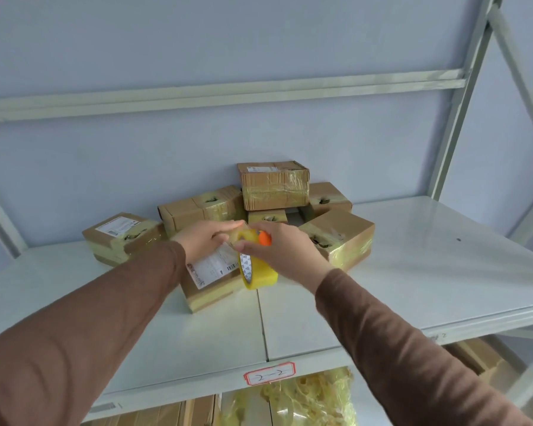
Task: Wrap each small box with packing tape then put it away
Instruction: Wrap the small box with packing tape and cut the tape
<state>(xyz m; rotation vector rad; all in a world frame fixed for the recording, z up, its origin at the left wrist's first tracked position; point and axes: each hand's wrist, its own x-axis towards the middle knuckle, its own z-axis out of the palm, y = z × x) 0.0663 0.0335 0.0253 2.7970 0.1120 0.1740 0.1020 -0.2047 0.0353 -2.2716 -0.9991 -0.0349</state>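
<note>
On the pale metal shelf [413, 272], far left: taped box with a white label [122, 238], lying flat, apart from the rest. Just right of it and further back, a longer taped box [202, 207] set against the wall. Nearer the front edge, left of the shelf seam — the small box being wrapped [210, 284], label up, bands of yellowish tape round its lower side. Left hand [205, 241] lying over the top of that box, brown sleeve [90, 318] behind it, fingers reaching right and pinching the loose end of the tape; grip partly hidden by the other hand. Roll of yellow packing tape [257, 272] standing on edge against the box's right side, touching the shelf. Right hand [282, 245] curled over the top of the roll, holding it; something orange [265, 238] showing at the knuckles, too hidden to tell what. Behind the hands, a pile of taped boxes, one [274, 186] perched on top of the others. Right of the hands, a squat taped box [342, 238], just beside the right wrist. On the shelf's front lip, a red-bordered label [270, 374] with handwritten marks. Below — crumpled yellowish plastic strip [305, 398] and more cardboard.
</note>
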